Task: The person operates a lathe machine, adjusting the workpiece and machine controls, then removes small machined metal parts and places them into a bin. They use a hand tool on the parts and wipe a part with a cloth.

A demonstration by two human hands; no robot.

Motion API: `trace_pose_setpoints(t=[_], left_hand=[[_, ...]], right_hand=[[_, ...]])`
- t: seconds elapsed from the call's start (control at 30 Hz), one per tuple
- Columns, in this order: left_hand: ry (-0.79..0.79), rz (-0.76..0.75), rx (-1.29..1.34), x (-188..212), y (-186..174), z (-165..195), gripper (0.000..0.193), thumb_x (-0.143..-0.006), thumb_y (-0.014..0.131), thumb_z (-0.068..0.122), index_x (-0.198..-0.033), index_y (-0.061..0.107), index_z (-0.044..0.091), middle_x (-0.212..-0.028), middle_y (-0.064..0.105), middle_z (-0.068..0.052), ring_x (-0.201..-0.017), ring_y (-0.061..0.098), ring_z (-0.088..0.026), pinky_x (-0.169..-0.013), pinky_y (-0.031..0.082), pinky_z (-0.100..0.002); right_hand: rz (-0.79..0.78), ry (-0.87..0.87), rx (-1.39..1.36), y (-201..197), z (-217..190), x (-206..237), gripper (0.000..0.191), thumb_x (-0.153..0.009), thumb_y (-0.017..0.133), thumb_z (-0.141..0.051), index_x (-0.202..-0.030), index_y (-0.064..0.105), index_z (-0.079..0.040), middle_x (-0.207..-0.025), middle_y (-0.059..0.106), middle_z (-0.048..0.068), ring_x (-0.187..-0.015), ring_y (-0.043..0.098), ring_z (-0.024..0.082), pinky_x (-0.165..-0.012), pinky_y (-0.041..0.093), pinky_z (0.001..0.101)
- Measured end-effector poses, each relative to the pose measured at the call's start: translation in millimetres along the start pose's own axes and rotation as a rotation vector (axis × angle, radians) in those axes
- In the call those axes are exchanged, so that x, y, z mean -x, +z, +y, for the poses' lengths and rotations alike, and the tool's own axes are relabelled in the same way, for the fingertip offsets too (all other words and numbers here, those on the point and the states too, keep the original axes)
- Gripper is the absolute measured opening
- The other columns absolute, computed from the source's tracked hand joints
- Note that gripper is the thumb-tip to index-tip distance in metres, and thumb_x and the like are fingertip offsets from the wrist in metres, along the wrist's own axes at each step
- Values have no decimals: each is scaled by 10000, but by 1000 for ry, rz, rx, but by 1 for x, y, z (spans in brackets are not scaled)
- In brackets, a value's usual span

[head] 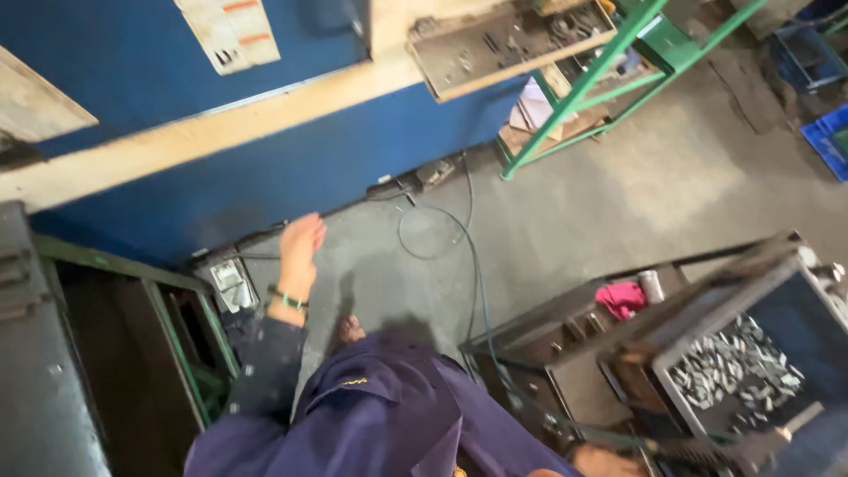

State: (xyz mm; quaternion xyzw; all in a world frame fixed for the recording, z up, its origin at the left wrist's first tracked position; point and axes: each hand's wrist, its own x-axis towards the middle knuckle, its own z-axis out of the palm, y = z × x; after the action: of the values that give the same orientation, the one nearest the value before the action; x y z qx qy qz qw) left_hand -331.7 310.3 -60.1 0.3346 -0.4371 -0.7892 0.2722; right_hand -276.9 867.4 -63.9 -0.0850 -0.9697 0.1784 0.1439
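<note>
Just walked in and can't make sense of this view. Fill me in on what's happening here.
A person in a dark blue work coat stands on a grey workshop floor beside a blue machine. The left hand hangs free, holding nothing, above a small metal box on the floor. The right hand is barely visible near a crate of small metal parts; its grip cannot be told.

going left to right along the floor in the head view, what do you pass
dark green metal frame → left hand with a green wristband → thin cable looping over the concrete → pink rag on the dark metal stand → crate of small silvery metal parts → blue plastic crate
</note>
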Motion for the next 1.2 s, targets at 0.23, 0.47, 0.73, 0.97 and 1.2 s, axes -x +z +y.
trace_pose_setpoints(t=[0.23, 0.47, 0.73, 0.97, 1.2], left_hand=[[383, -318, -280, -176, 214, 138, 301, -961, 723, 159, -1200, 638, -3, -1115, 677, -49, -1063, 636, -124, -922, 526, -275], [301, -570, 151, -262, 368, 225, 451, -913, 740, 477, -902, 671, 31, -812, 685, -65, -764, 663, -175, -736, 548, -301], [467, -469, -417, -273, 346, 207, 463, -943, 688, 464, -749, 621, 50, -608, 544, 20, -590, 517, -94, -546, 450, -321], [418, -483, -420, -260, 284, 214, 383, -966, 683, 346, -714, 613, 66, -623, 526, 65, -613, 456, -57, -519, 374, -312], [261, -382, -404, -225, 142, 277, 416, -991, 687, 284, -660, 528, 89, -604, 472, 50, -559, 400, -44, -500, 291, -263]], right_hand=[[-632, 305, -121, 73, -126, -40, 315, -1010, 654, -280, -1132, 655, 11, -1015, 661, 137, -947, 595, 275, -820, 477, 419], [-858, 466, -128, 141, -223, -113, 317, -1022, 649, -284, -1101, 661, 22, -968, 676, 116, -892, 603, 223, -791, 495, 381], [-364, 315, -579, 210, -323, -184, 327, -1037, 644, -289, -1065, 668, 36, -915, 693, 92, -829, 612, 163, -758, 515, 338], [2, -118, -1113, 212, -488, -410, 316, -1082, 603, -219, -1280, 646, 24, -1129, 684, 74, -999, 625, 128, -884, 525, 277], [248, -497, -1156, 146, -597, -565, 441, -1163, 523, -178, -1545, 427, 19, -1570, 478, 163, -1458, 495, 263, -1238, 401, 385]])
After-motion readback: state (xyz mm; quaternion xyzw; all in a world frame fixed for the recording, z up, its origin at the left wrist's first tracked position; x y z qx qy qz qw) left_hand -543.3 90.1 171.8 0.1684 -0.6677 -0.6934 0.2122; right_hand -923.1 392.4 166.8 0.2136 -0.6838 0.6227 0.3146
